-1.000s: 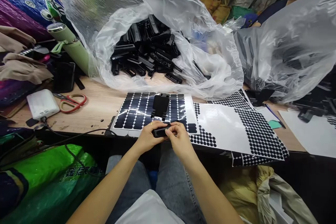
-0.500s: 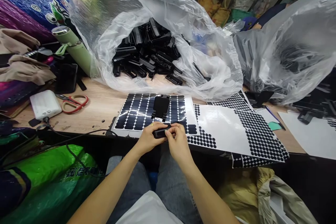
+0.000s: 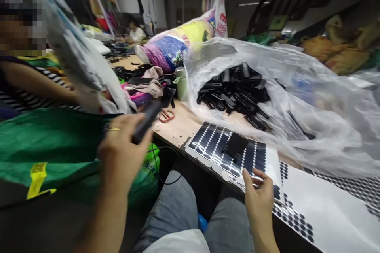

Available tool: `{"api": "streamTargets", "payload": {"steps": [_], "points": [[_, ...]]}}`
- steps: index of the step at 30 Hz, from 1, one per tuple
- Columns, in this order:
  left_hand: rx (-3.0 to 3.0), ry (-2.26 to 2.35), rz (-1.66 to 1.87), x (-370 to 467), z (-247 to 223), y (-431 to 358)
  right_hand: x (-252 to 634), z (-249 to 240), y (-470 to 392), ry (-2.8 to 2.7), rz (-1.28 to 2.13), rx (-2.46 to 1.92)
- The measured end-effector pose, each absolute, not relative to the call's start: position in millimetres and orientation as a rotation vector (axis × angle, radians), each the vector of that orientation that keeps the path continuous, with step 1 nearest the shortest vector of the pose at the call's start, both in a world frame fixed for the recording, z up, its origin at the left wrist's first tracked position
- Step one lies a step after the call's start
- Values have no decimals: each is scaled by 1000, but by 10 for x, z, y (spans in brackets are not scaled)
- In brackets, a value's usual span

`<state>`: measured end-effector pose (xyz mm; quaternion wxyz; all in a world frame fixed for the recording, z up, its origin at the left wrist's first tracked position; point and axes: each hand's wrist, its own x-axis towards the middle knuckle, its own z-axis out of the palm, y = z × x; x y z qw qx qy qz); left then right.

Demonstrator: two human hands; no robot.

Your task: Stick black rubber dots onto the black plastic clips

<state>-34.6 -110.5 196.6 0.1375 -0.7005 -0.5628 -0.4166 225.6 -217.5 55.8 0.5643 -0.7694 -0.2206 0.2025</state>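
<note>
My left hand (image 3: 121, 146), blurred by motion, holds a long black part (image 3: 147, 121) between thumb and fingers, raised over the green bag at the left. Over the near edge of a sheet of dark stickers (image 3: 208, 140), my right hand (image 3: 259, 189) has its thumb and fingers apart, with nothing seen between them. A flat black piece (image 3: 236, 145) lies on that sheet. Beyond it, many black parts (image 3: 234, 89) are heaped in a clear plastic bag (image 3: 276, 59).
Red-handled scissors (image 3: 166, 116), a light green bottle (image 3: 180, 83) and cloths (image 3: 152, 87) are on the table (image 3: 175, 128). A green bag (image 3: 53, 142) stands at the left, near a person's arm (image 3: 41, 83). White sheets (image 3: 329, 201) cover the right.
The view has swung left. My hands have parted: the left carries the black part up and leftward, while the right has let go and remains by the sticker sheet.
</note>
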Motion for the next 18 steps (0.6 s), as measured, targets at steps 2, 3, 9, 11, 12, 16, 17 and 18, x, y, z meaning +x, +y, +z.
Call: {"api": "streamTargets", "payload": {"steps": [2, 3, 9, 11, 12, 16, 17, 18], "points": [[-1639, -1894, -1028, -923, 2194, -1132, 2190, 596, -2193, -519, 558, -1804], [-1597, -1956, -920, -1148, 2252, -1149, 2167, 605, -2206, -512, 581, -1804], [-1755, -1742, -1224, -878, 2126, -1149, 2250, 559, -2327, -477, 586, -1774], [-1976, -1586, -1367, -287, 1980, -986, 2317, 539, -2363, -469, 547, -1762], [-2146, -1527, -1380, 45, 1894, -850, 2348, 527, -2381, -458, 521, -1755], [-2666, -1767, -1079, 1397, 1520, -22, 2477, 416, -2503, -388, 377, -1727], [-2705, -1949, -906, 1707, 1430, 204, 2523, 363, -2553, -366, 336, -1732], [-2707, -2009, -846, 1995, 1344, 413, 2578, 301, -2607, -345, 297, -1745]]}}
